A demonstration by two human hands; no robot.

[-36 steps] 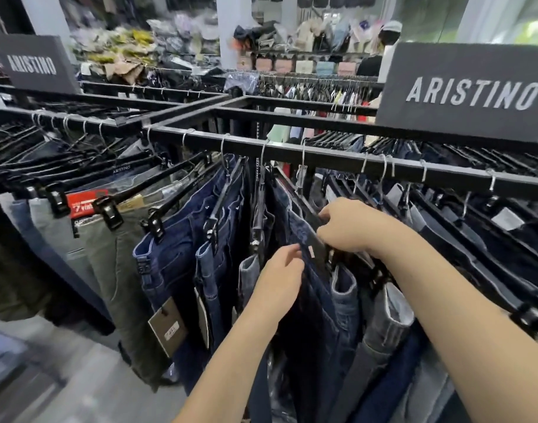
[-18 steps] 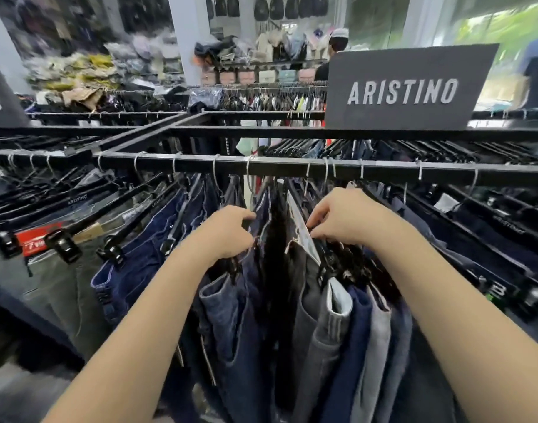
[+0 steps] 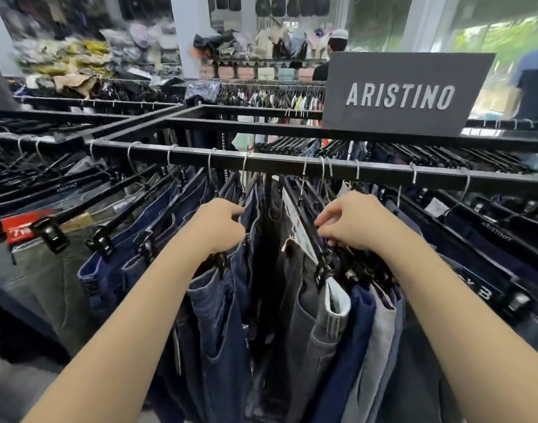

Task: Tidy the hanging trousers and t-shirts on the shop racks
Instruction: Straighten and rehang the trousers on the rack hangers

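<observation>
Jeans (image 3: 219, 300) gripped by left hand (image 3: 220, 228); right hand (image 3: 354, 222) pinches black hangers (image 3: 324, 264), contact partly hidden.

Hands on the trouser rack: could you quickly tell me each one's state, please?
Left hand: grips the blue jeans.
Right hand: grips the black hangers.

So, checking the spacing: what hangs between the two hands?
Head view: a dark gap, then grey trousers and a white label, between the left hand gripping blue jeans and the right hand gripping black hangers.
</observation>
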